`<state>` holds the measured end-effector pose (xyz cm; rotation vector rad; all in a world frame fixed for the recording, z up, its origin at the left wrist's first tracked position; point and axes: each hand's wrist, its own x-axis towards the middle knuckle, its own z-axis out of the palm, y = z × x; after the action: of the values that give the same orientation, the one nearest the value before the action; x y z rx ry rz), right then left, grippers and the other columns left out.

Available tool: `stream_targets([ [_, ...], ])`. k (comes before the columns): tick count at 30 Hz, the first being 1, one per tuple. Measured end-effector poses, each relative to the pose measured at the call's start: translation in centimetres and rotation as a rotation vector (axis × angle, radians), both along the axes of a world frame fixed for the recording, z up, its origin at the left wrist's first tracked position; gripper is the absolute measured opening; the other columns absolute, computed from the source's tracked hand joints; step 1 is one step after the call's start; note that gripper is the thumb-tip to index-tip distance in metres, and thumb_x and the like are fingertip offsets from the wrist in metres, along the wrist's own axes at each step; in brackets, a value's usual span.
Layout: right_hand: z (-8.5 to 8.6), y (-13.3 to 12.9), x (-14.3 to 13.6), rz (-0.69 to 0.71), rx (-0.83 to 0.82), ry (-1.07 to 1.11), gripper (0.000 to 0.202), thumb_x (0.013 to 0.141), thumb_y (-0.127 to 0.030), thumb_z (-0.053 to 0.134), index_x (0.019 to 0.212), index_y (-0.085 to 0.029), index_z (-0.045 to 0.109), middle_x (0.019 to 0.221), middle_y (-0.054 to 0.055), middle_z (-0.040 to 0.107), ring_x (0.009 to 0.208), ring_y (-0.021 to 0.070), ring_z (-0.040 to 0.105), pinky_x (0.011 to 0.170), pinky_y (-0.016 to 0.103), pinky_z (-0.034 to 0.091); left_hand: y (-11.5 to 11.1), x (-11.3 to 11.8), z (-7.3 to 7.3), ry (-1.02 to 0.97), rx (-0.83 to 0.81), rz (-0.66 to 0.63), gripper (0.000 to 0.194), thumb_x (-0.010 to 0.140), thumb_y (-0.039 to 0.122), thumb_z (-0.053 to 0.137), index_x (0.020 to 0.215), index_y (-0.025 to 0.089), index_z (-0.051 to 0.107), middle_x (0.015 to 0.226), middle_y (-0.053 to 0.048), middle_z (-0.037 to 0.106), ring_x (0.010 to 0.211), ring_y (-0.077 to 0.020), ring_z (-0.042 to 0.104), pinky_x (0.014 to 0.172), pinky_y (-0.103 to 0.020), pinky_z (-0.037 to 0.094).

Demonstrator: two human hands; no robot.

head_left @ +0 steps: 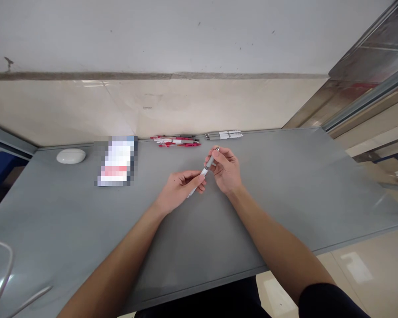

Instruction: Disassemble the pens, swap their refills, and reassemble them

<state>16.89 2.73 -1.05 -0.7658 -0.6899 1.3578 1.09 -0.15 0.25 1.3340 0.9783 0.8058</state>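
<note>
A white pen with a grey grip (204,171) is held tilted above the grey table (185,247), its silver tip up and to the right. My left hand (181,189) pinches its white lower part between thumb and fingers. Around the grey grip near the tip, the thumb and fingers of my right hand (226,170) are closed. Beyond my hands, a pile of red, white and dark pens (177,141) lies by the wall. To its right rest several white and grey pens (223,134) side by side.
At the left of the table lie a blurred phone-like device (117,161) and a white rounded object (70,156). A pale cable (9,260) curves over the near left corner. The wall (185,104) borders the table's far edge.
</note>
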Motion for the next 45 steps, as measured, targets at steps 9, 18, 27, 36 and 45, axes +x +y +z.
stream_targets([
  [9,0.1,0.0,0.0,-0.010,-0.008,0.005,0.014,0.066,-0.026,0.079,0.072,-0.024,0.067,0.082,-0.005,0.067,0.067,0.0093,0.064,0.061,0.025,0.056,0.0,0.0,-0.1,0.022,0.000,0.065,0.025,0.078,0.039,0.070,0.090,0.016,0.069,0.071,0.000,0.066,0.062,-0.0133,0.063,0.069,-0.029,0.053],
  [18,0.1,-0.1,0.5,0.031,-0.021,0.004,0.016,0.071,-0.031,0.073,0.086,-0.025,0.071,0.087,-0.002,0.071,0.075,0.0119,0.065,0.067,0.027,0.057,-0.1,0.0,-0.2,-0.011,0.015,-0.095,0.032,0.091,0.042,0.054,0.086,0.014,0.069,0.080,-0.006,0.068,0.068,-0.0136,0.063,0.070,-0.028,0.052],
  [27,0.1,0.3,0.7,-0.024,-0.009,-0.049,0.018,0.073,-0.033,0.072,0.090,-0.027,0.072,0.086,-0.002,0.069,0.075,0.0116,0.062,0.064,0.027,0.055,0.0,-0.2,-0.7,-0.204,-0.119,-0.129,0.044,0.092,0.038,0.055,0.131,0.020,0.050,0.096,-0.007,0.067,0.076,-0.0164,0.066,0.076,-0.038,0.057],
  [36,0.6,0.5,0.7,-0.010,0.020,-0.036,0.020,0.074,-0.034,0.072,0.093,-0.027,0.073,0.089,-0.002,0.065,0.072,0.0091,0.058,0.065,0.026,0.057,0.0,-0.5,-0.6,-0.295,-0.197,-0.134,0.034,0.089,0.035,0.060,0.119,0.019,0.056,0.105,-0.007,0.064,0.085,-0.0170,0.065,0.081,-0.043,0.058],
  [45,1.8,1.8,1.3,-0.083,-0.019,0.060,0.022,0.077,-0.040,0.068,0.098,-0.033,0.068,0.099,-0.006,0.066,0.075,0.0074,0.061,0.071,0.024,0.057,0.2,-0.9,-1.0,-0.389,-0.267,-0.092,0.029,0.089,0.031,0.062,0.115,0.020,0.058,0.105,-0.007,0.066,0.086,-0.0149,0.063,0.091,-0.046,0.054],
])
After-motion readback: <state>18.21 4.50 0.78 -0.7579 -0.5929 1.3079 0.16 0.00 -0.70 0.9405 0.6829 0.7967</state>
